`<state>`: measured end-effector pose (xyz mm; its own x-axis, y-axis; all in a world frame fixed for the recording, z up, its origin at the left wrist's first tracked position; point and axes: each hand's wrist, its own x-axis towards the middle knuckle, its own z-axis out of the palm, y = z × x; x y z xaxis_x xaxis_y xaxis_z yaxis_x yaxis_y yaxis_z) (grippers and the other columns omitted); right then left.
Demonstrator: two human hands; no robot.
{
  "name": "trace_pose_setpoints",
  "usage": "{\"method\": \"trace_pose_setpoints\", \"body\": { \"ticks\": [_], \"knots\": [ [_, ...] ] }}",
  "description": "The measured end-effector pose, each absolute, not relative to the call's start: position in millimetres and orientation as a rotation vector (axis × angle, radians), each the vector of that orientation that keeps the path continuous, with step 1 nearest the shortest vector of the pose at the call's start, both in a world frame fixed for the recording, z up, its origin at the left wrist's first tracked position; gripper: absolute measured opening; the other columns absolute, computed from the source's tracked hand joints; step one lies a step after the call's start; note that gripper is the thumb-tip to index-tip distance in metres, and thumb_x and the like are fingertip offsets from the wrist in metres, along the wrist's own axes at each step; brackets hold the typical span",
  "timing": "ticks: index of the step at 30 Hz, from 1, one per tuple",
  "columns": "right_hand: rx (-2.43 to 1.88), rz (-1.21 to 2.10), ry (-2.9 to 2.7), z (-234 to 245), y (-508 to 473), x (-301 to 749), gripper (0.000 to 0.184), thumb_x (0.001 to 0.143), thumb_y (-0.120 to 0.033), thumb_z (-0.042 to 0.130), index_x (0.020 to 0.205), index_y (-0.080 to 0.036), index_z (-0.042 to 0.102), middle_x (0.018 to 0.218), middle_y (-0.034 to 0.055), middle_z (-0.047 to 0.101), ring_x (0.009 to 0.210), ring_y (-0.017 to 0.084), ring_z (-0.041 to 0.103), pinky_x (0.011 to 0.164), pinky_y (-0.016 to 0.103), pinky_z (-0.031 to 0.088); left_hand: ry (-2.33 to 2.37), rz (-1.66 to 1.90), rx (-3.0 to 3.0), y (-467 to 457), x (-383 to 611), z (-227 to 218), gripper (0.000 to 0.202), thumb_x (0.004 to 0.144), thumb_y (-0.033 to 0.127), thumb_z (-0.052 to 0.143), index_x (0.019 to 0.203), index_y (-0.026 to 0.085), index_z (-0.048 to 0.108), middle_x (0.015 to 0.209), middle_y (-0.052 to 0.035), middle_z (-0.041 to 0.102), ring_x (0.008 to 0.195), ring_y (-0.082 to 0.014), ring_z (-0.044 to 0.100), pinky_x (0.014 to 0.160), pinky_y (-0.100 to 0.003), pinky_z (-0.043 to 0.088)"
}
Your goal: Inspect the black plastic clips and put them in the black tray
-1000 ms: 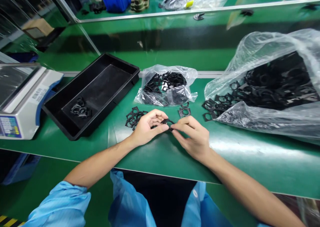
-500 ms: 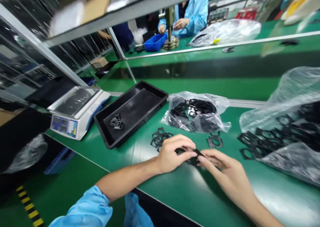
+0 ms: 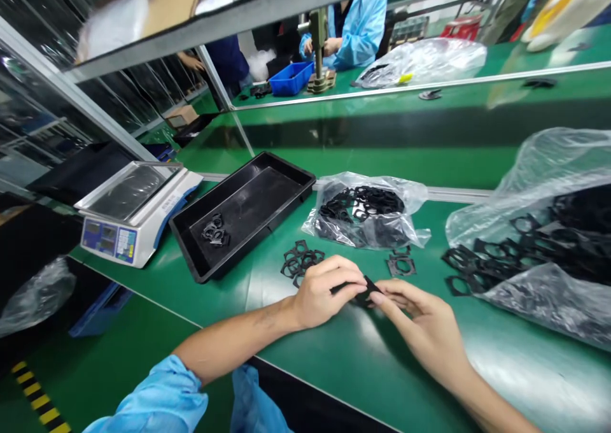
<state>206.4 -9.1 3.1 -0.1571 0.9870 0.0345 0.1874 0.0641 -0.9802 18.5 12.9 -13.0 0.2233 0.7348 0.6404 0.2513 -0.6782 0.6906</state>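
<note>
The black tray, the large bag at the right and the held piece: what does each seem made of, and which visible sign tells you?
Black tray: probably plastic, satin; smooth walls with soft sheen.
Large bag: clear plastic film, glossy; it wrinkles and shows dark parts through.
Held piece: matt black, perhaps plastic; no bright highlights, and fingers hide much.

The green bench (image 3: 317, 350) carried, left of the grip, a scale (image 3: 149, 221), black tray (image 3: 252, 197) and loose black parts (image 3: 300, 261) — beyond it, a small bag (image 3: 416, 194); rightward, a larger bag (image 3: 541, 299).
</note>
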Motion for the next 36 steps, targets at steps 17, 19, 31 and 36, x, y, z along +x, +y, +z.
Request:
{"method": "trace_pose_setpoints", "body": {
  "ticks": [17,19,31,36],
  "knots": [
    [-1.182,1.138,-1.479,3,-17,199,0.029,0.085,-0.049,0.074,0.087,-0.021,0.074,0.081,0.004,0.075,0.072,0.019,0.073,0.072,0.03,0.064,0.903,1.443,2.139,5,10,-7,0.007,0.089,0.016,0.072,0.094,0.018,0.068,0.088,-0.0037,0.073,0.084,-0.0138,0.07,0.079,-0.027,0.058],
    [-1.183,1.127,-1.488,4,-18,199,0.028,0.086,-0.049,0.073,0.087,-0.021,0.073,0.081,0.004,0.075,0.072,0.018,0.073,0.072,0.029,0.063,0.908,1.438,2.151,5,9,-7,0.007,0.089,0.015,0.072,0.094,0.018,0.067,0.087,-0.0035,0.073,0.085,-0.0139,0.07,0.08,-0.027,0.058],
    [-1.185,0.97,-1.628,4,-20,200,0.02,0.092,-0.041,0.069,0.09,-0.022,0.076,0.081,0.0046,0.074,0.072,0.018,0.07,0.073,0.031,0.059,0.898,1.399,2.155,5,7,-6,0.003,0.091,0.016,0.069,0.091,0.019,0.071,0.089,-0.0037,0.072,0.085,-0.0136,0.069,0.08,-0.026,0.058],
    [-1.142,0.887,-1.739,7,-20,203,0.017,0.093,-0.036,0.067,0.094,-0.022,0.077,0.085,0.0066,0.076,0.075,0.02,0.07,0.075,0.034,0.058,0.905,1.213,1.716,7,8,-7,0.016,0.09,0.031,0.072,0.096,0.016,0.067,0.082,-0.0022,0.068,0.075,-0.0108,0.067,0.071,-0.021,0.057]
  ]
}}
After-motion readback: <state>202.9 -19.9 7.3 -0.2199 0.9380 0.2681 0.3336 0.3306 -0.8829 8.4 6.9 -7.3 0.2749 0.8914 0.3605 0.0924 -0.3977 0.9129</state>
